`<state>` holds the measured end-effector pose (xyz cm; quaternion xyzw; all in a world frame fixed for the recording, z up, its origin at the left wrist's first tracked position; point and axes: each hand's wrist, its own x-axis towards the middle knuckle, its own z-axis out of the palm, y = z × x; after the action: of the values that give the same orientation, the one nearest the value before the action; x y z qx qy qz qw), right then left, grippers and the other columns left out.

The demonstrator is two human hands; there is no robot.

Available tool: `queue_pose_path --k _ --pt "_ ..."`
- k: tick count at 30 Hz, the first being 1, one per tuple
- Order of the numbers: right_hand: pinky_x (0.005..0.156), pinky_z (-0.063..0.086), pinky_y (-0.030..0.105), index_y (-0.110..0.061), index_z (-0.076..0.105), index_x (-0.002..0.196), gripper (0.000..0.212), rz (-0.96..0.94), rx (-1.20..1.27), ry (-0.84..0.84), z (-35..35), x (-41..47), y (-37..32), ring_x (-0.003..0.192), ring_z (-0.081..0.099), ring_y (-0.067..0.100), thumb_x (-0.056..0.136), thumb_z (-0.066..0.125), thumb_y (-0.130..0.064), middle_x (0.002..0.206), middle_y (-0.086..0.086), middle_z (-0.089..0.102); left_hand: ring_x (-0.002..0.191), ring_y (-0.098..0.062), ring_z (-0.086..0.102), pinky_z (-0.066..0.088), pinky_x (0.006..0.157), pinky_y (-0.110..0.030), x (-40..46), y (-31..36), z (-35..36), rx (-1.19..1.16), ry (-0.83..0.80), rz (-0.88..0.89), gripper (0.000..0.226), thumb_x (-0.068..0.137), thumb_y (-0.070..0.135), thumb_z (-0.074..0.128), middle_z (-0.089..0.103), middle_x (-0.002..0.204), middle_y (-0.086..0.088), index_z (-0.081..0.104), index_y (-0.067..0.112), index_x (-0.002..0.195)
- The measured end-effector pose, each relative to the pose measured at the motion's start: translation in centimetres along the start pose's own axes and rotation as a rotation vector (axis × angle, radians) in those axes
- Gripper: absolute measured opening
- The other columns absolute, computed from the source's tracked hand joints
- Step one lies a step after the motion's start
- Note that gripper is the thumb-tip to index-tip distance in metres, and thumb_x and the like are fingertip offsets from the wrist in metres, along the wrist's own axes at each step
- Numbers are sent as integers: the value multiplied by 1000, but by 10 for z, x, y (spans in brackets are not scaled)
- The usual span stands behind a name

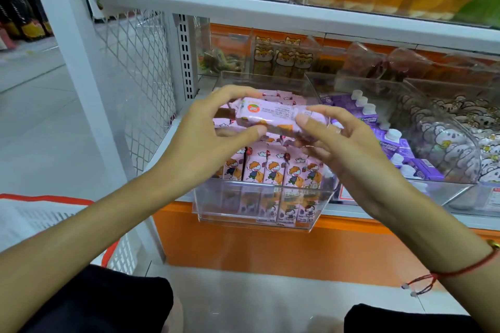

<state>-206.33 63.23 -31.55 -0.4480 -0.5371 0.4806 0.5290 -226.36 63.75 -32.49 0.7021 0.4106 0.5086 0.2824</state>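
Retail shelving [270,12], white with orange fascia, carries a clear bin [230,205] at near centre. One pink packet [273,115] is held level just above the bin. The left hand [205,138] pinches its left end and the right hand [343,143] pinches its right end (thumbs near, fingers far).

Risk: a fingertip hold may slip, dropping the packet onto the upright row and toppling it.

Count: one packet held; five readable in the bin's near row; roughly seven purple cartons [397,149] at right.

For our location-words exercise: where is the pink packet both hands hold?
In the head view, the pink packet is centre frame, held between the left hand and right hand, above the clear bin on the shelf.
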Motion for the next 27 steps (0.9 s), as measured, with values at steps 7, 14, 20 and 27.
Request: queue_pose_path --k 7,14,20,27 --pt "61 50 16 -15 62 112 32 18 -11 -22 14 19 -10 75 66 10 87 64 -35 91 0 73 93 -5 61 55 72 -18 5 -3 -13 61 64 84 36 85 25 70 61 102 1 58 37 117" --pt "83 46 30 -18 30 139 51 -278 -682 62 30 30 12 98 54 13 94 54 -25 126 1 49 99 -11 60 52 84 -22 21 -16 -28 119 355 71 32 84 21 72 62 104 10 56 34 109" --pt "117 13 37 -22 17 151 74 -285 -1340 -394 24 30 38 146 11 16 91 32 -62 160 2 9 93 -2 53 55 79 -40 25 -20 -20 458 143 186 35 84 21 71 55 104 11 58 26 116" --pt "115 21 36 -22 30 147 59 -333 -1333 -389 22 27 32 142 22 18 96 40 -49 157 2 21 92 -13 56 46 74 -29 39 -12 -23 764 0 311 39 87 21 67 57 109 6 56 25 124"
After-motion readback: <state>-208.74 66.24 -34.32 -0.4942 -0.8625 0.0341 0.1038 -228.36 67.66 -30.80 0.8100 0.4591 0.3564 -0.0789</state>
